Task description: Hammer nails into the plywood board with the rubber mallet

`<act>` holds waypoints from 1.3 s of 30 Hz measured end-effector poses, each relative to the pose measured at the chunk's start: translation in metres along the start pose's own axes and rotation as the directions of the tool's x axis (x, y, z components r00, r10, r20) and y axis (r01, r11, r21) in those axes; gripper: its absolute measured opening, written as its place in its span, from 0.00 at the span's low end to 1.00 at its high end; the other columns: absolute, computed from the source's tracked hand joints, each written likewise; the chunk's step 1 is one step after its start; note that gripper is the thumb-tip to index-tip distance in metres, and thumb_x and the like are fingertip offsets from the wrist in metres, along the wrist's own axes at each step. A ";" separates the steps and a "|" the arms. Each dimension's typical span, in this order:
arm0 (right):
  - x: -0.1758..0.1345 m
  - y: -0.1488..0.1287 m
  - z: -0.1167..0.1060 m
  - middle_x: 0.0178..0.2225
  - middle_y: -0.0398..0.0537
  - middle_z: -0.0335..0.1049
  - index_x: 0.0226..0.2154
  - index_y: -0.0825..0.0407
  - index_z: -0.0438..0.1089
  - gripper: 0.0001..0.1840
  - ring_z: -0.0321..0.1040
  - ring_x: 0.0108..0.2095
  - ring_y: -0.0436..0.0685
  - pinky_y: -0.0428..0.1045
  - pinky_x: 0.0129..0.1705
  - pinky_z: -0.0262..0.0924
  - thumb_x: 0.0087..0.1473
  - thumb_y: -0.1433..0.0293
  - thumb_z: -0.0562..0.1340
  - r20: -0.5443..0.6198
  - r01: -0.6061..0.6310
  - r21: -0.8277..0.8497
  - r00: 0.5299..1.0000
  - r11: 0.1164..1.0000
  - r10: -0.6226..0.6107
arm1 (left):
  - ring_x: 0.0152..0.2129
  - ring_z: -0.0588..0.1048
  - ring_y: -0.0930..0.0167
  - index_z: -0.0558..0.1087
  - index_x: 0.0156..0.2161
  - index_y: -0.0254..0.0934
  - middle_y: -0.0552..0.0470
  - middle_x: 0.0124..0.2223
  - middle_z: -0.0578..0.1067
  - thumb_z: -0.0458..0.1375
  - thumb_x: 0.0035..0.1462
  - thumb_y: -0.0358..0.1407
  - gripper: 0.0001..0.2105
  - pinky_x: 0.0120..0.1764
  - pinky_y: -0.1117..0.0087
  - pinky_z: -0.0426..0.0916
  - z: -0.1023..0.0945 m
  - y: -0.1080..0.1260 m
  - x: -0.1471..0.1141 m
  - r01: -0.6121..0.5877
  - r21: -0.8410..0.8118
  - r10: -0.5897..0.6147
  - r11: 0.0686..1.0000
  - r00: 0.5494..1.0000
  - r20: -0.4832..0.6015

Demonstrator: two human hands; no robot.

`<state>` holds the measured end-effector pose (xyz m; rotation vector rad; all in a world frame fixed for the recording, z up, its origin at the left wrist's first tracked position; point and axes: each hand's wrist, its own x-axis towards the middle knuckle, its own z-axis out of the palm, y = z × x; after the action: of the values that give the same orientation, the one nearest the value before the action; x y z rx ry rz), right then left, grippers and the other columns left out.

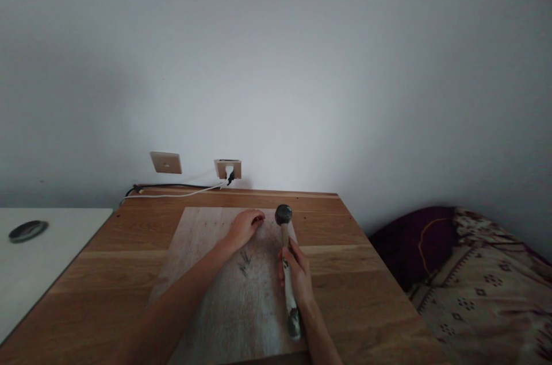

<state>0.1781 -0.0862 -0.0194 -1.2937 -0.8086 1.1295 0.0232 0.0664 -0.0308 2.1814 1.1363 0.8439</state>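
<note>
My right hand (296, 273) is wrapped around the handle of a hammer (283, 216). Its round dark head points up and away, and the worn, paint-marked handle runs back toward me. Near the far edge of a pale wooden board (224, 319), my left hand (245, 228) rests with its fingers pinched together. Whatever they hold, if anything, is too small to make out. Beside my left forearm lies a small pile of thin nails (245, 261) on the board. Tiny dark points, apparently nails, form a row along the board's far edge, left of my left hand.
The board lies on a wooden table (345, 273) against the wall. A socket with a plug (228, 171) and cables (181, 195) are at the back. At left, a white surface (56, 261) carries a dark round object (28, 231); patterned fabric (487, 290) lies at right.
</note>
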 end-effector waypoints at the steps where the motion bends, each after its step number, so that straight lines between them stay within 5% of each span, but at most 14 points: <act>1: 0.000 0.000 0.000 0.24 0.38 0.66 0.38 0.51 0.70 0.25 0.55 0.13 0.46 0.43 0.11 0.52 0.51 0.47 0.68 -0.002 0.000 -0.002 1.000 1.000 0.000 | 0.38 0.79 0.66 0.80 0.40 0.37 0.48 0.39 0.82 0.61 0.59 0.26 0.08 0.46 0.66 0.70 0.000 0.000 0.000 0.003 -0.003 -0.003 1.000 1.000 0.011; 8: 0.000 0.000 0.000 0.18 0.35 0.60 0.34 0.50 0.69 0.25 0.52 0.13 0.47 0.44 0.12 0.52 0.50 0.46 0.68 -0.003 -0.013 0.003 1.000 1.000 0.013 | 0.40 0.78 0.64 0.81 0.41 0.38 0.46 0.40 0.82 0.60 0.60 0.28 0.08 0.46 0.66 0.69 -0.002 0.004 -0.004 -0.016 0.033 0.015 0.999 0.999 0.033; 18: -0.004 -0.003 0.001 0.23 0.38 0.66 0.37 0.51 0.71 0.22 0.54 0.13 0.46 0.44 0.11 0.51 0.52 0.49 0.68 0.033 0.005 0.052 0.999 0.999 -0.007 | 0.42 0.76 0.63 0.80 0.39 0.38 0.47 0.41 0.82 0.62 0.58 0.26 0.06 0.50 0.62 0.67 -0.006 0.007 -0.002 -0.059 0.074 0.056 0.996 0.998 0.033; 29: 0.002 -0.011 0.030 0.23 0.42 0.69 0.35 0.49 0.74 0.23 0.56 0.14 0.49 0.46 0.12 0.49 0.47 0.48 0.70 0.029 -0.068 0.053 0.997 0.996 0.067 | 0.43 0.77 0.63 0.76 0.49 0.37 0.48 0.43 0.81 0.63 0.52 0.23 0.18 0.50 0.63 0.69 -0.004 0.003 -0.006 0.003 0.042 -0.003 0.999 1.000 -0.001; 39: -0.005 -0.007 0.024 0.21 0.39 0.67 0.36 0.50 0.73 0.23 0.56 0.14 0.48 0.45 0.12 0.50 0.49 0.48 0.70 0.063 -0.056 0.042 0.997 0.998 0.054 | 0.40 0.79 0.65 0.75 0.52 0.37 0.50 0.40 0.82 0.62 0.51 0.21 0.23 0.51 0.63 0.69 -0.002 0.001 -0.004 0.038 0.021 -0.038 0.999 0.999 -0.025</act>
<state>0.1553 -0.0829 -0.0084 -1.2565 -0.7940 1.2299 0.0208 0.0625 -0.0300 2.1653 1.1998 0.8482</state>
